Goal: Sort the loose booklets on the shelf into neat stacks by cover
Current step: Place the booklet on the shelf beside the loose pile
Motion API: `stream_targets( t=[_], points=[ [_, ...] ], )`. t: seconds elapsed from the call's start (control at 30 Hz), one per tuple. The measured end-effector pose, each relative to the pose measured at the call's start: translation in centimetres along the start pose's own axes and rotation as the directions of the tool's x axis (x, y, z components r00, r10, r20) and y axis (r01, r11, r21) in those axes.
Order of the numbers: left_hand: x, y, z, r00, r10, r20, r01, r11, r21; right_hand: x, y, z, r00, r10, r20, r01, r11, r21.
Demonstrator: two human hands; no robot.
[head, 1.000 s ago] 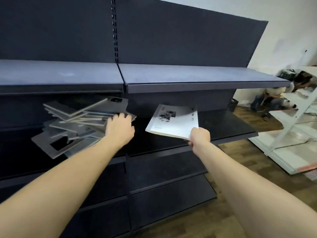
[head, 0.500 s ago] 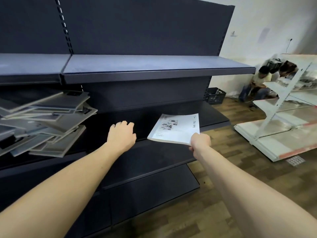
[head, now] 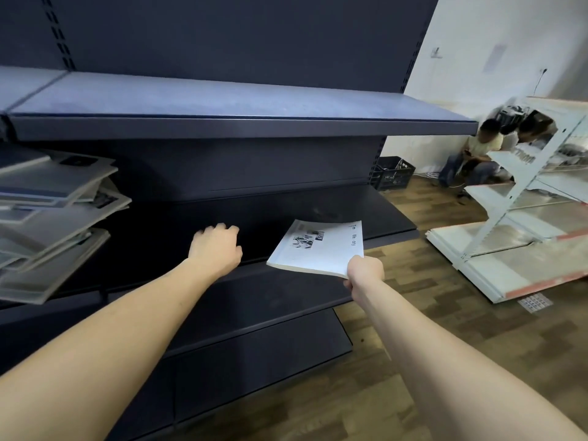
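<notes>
**At the dark shelf: one booklet in hand, the pile at the left**

Over the middle shelf the right hand pinches the near corner of a white booklet, thumb on top and fingers curled beneath. The booklet lies nearly flat, its far edge above the shelf board, its cover showing a small dark picture and some lettering along one side. The left hand reaches out beside it over the shelf's front edge, fingers loosely bent and holding nothing; whether it touches the board cannot be told. At the far left a pile of grey booklets lies askew on the same shelf level, overlapping at odd angles. Beyond the shelving, a person crouches by a white rack on the wooden floor, near a black crate.
</notes>
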State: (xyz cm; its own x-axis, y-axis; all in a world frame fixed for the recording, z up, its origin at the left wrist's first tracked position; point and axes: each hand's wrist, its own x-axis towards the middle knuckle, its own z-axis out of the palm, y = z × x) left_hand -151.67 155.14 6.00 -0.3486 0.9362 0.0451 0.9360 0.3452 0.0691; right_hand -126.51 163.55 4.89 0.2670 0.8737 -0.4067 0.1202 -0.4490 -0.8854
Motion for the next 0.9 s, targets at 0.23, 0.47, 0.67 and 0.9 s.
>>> stream_targets(
  t=[0.23,0.47,0.67,0.9],
  points=[
    [6.0,3.2,3.0,0.992,-0.043,0.122,0.059,0.99,-0.132,7.6,-1.5,1.2,0.999,0.034,0.007,-0.034,0.995,-0.096],
    [11.6,5.4,4.8,0.98,-0.062,0.191,0.098,0.979,-0.181,14.7,-3.9,2.3,0.997,-0.017,0.075,0.035,0.97,-0.24],
    [14.8,7.8,5.7,0.971,-0.108,0.214,0.15,0.97,-0.189,20.3,-5.5,3.3,0.992,-0.075,0.101,0.105,0.934,-0.34],
    [17.1,10.7,5.9,0.949,-0.203,0.243,0.247,0.954,-0.168,26.2,-8.2,4.1,0.968,-0.122,0.22,0.205,0.891,-0.406]
  ],
)
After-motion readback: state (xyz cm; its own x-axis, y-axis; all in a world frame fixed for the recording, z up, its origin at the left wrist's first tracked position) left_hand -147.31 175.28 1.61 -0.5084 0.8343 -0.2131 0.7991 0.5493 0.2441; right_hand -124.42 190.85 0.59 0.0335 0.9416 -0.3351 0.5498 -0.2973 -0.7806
